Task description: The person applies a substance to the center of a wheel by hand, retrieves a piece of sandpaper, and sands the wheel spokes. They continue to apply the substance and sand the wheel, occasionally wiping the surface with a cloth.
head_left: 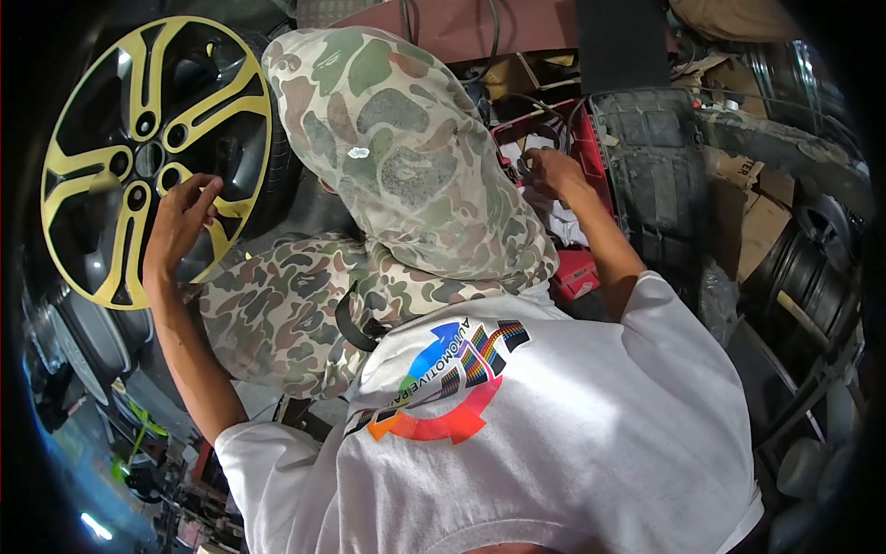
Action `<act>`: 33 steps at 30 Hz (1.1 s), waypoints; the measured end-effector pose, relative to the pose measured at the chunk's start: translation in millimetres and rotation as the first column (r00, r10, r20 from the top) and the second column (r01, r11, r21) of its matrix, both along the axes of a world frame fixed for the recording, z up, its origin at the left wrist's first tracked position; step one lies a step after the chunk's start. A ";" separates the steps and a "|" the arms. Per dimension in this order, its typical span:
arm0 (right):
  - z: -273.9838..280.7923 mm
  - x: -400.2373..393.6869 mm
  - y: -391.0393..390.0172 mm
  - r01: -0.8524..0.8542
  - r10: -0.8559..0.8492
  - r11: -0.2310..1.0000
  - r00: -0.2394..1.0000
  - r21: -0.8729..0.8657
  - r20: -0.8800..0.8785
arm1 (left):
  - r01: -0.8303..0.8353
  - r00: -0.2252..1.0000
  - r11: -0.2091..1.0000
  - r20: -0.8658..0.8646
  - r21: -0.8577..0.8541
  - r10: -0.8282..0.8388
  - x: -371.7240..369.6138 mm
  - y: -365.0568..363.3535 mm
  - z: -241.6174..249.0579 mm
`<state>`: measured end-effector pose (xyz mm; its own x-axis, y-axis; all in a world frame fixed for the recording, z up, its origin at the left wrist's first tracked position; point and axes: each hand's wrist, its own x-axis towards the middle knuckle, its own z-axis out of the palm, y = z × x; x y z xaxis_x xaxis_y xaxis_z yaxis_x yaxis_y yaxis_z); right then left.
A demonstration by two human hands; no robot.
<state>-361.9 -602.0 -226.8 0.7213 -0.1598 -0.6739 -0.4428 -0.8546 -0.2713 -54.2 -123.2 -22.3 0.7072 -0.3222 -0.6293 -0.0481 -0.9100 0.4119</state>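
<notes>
Wheel (152, 157), black with yellow spokes, stands upright at the upper left, its hub holes facing the camera. At its lower right spoke rests the left hand (182, 222), fingers (205, 190) curled loosely against the yellow metal just below the hub, thumb pointing toward the rim; it touches the spoke but clasps nothing that shows. The right hand (552, 173) reaches forward to the upper middle, into a red crate (591, 148), fingers bent around something small and dark; whether it truly grips it I cannot tell. A camouflage hood (406, 157) fills the centre between both arms, above a white shirt (572, 434) with a coloured round logo (452, 383). Beside the crate stands a black plastic panel (651, 175), and cardboard (752, 212) lies further right, with dark rims (812, 268) stacked near the right edge.
</notes>
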 end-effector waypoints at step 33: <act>6.1 -108.0 -9.0 0.231 -0.211 0.956 0.969 -0.181 0.125 | 0.035 0.997 0.999 0.066 -0.027 -0.033 -3.7 -0.3 5.1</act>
<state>-469.9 -611.0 -220.6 0.7168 -0.4428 -0.5386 -0.6052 -0.7788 -0.1651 -57.9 -123.5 -17.3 0.7349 -0.3639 -0.5723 -0.1069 -0.8954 0.4322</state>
